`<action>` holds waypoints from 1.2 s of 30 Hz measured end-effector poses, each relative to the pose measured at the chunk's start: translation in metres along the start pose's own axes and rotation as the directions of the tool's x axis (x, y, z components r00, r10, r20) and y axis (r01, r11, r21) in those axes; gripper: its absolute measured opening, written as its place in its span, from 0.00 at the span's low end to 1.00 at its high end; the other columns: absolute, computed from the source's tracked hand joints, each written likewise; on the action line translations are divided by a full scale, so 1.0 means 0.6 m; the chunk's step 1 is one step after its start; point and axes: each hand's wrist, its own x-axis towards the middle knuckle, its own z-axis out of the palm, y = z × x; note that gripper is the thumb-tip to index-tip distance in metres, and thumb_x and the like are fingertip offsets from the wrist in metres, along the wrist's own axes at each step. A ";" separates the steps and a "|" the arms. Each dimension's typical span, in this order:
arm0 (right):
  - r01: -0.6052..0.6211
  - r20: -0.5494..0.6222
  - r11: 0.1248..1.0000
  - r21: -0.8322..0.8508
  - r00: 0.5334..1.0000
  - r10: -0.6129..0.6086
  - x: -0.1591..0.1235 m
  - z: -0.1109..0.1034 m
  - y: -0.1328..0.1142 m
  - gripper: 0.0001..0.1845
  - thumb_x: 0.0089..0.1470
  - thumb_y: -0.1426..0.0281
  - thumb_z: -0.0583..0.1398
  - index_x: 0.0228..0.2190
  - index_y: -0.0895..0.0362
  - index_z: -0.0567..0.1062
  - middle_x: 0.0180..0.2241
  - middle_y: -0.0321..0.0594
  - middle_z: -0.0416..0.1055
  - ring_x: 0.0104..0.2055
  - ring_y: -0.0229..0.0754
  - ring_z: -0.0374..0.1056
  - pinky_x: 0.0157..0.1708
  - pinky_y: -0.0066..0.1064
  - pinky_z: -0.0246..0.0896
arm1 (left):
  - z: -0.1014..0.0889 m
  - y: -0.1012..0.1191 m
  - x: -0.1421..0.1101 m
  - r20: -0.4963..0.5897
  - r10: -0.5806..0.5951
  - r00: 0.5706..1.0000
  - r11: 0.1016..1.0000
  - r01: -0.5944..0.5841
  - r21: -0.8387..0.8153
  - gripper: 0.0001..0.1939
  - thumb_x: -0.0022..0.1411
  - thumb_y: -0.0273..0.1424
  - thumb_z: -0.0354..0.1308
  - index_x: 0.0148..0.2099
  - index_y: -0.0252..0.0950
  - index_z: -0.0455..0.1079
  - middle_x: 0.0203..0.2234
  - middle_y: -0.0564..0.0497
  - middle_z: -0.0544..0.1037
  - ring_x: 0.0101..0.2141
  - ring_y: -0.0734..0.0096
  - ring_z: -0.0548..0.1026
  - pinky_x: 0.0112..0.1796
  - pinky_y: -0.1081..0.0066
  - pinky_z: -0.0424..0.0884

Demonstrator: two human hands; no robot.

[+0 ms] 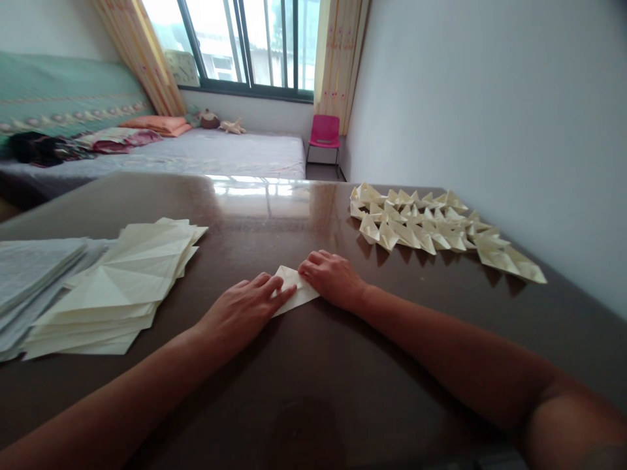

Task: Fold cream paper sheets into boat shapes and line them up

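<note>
"Where's the piece of paper under the fingers?"

"The folded paper (302, 297) lies on the glossy brown desk (294, 372), near the middle, with a pointed corner facing away from the person."

"And the left grip (281, 292)?"

"It comes in over the paper's left part, palm down. The index finger is bent and the thumb stretches across the paper. I can't tell whether anything is pinched there or only pressed."

"The right one?"

"The right grip (308, 271) rests at the paper's upper right edge, its fingers curled close together. Their tips are hidden, so I can't say if they pinch the edge or just press on it. A narrow part of the paper shows between the two."

"What else is on the desk?"

"To the left, a pile of creased cream sheets (132, 264), loosely fanned. Beside it, at the far left, a stack of greyish paper (36, 267), partly out of view. To the right, well apart from the pile, many pointed folded pieces (421, 235) stand in rows near the wall (490, 117)."

"Anything behind the desk?"

"A bed (255, 147) with an orange pillow (154, 124), and a pink chair (325, 130) below the curtain (337, 65)."
</note>
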 end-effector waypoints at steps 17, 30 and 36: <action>0.147 0.223 0.927 -0.346 0.972 -0.070 -0.049 -0.035 -0.066 0.13 0.57 0.78 0.51 0.34 0.64 0.76 0.38 0.55 0.70 0.39 0.51 0.63 0.32 0.41 0.56 | -0.025 0.013 -0.009 0.051 -0.052 0.997 0.992 0.045 0.121 0.13 0.63 0.24 0.51 0.49 0.36 0.70 0.39 0.45 0.75 0.40 0.60 0.72 0.33 0.67 0.67; -0.074 0.023 0.995 0.073 0.997 0.072 -0.004 0.001 0.014 0.14 0.59 0.57 0.55 0.36 0.55 0.71 0.39 0.41 0.70 0.45 0.43 0.62 0.39 0.32 0.57 | 0.009 -0.012 0.008 -0.090 -0.138 0.986 0.990 0.141 0.024 0.12 0.68 0.34 0.44 0.38 0.37 0.67 0.32 0.50 0.72 0.32 0.71 0.71 0.31 0.73 0.66; -0.133 0.058 0.952 0.274 0.991 0.122 -0.003 0.015 0.015 0.14 0.51 0.58 0.62 0.29 0.56 0.71 0.36 0.39 0.69 0.42 0.41 0.63 0.37 0.30 0.56 | 0.014 -0.012 0.011 -0.088 -0.203 0.975 0.979 0.199 -0.053 0.12 0.67 0.36 0.47 0.49 0.41 0.65 0.43 0.50 0.71 0.38 0.69 0.73 0.31 0.74 0.69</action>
